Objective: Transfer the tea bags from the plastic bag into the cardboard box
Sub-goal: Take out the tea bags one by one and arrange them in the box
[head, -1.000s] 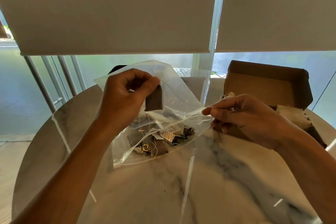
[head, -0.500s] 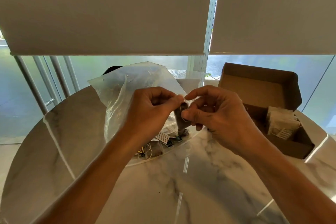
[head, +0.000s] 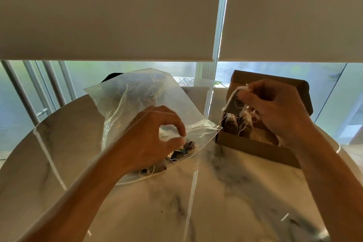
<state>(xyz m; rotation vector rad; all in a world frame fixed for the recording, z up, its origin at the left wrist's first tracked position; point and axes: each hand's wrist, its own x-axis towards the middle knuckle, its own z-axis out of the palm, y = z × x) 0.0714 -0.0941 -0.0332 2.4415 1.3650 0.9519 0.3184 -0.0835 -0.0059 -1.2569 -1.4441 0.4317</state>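
**Tea bag held over the open box**

A round, white marble-patterned table (head: 225, 192) is seen from above. At about 11 o'clock on it lies a clear, crumpled plastic bag (head: 137, 100), its mouth turned toward 3 o'clock. A small heap of dark tea bags with strings and printed paper tags (head: 180, 152) is contained in its lower part, near the mouth.

The left hand (head: 151, 139) is set at the bag's opening, thumb and forefinger brought together in a narrow pinch on the thin plastic edge; whether a string is also caught there cannot be told.

At about 2 o'clock stands an open brown cardboard box (head: 253, 148) with its lid raised behind it. Several brownish tea bags with pale strings (head: 240, 125) are held inside, against its left end.

The right hand (head: 275, 108) is held above the box, fingers curled, with a single dark tea bag (head: 232, 106) and its white string pinched at the fingertips. This tea bag hangs over the box's left end, apart from those beneath it.
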